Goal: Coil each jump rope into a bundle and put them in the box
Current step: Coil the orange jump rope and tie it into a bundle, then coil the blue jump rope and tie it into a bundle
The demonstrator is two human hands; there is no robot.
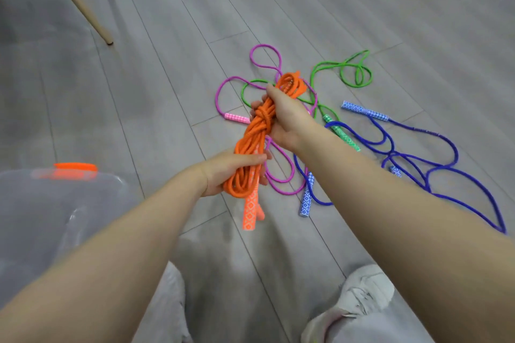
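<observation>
An orange jump rope (255,136) is coiled into a bundle with a knot around its middle, held above the floor. My left hand (225,172) grips its lower end, where the orange patterned handles (250,210) hang down. My right hand (284,117) grips the upper part by the knot. On the floor beyond lie a loose pink rope (223,86), a green rope (354,69) and a blue rope (434,164), all tangled together. A clear plastic box (50,203) with an orange latch stands at the left.
Grey plank floor all around. Two wooden chair legs (83,5) slant down at the upper left. My knees and a white shoe (359,295) are at the bottom edge.
</observation>
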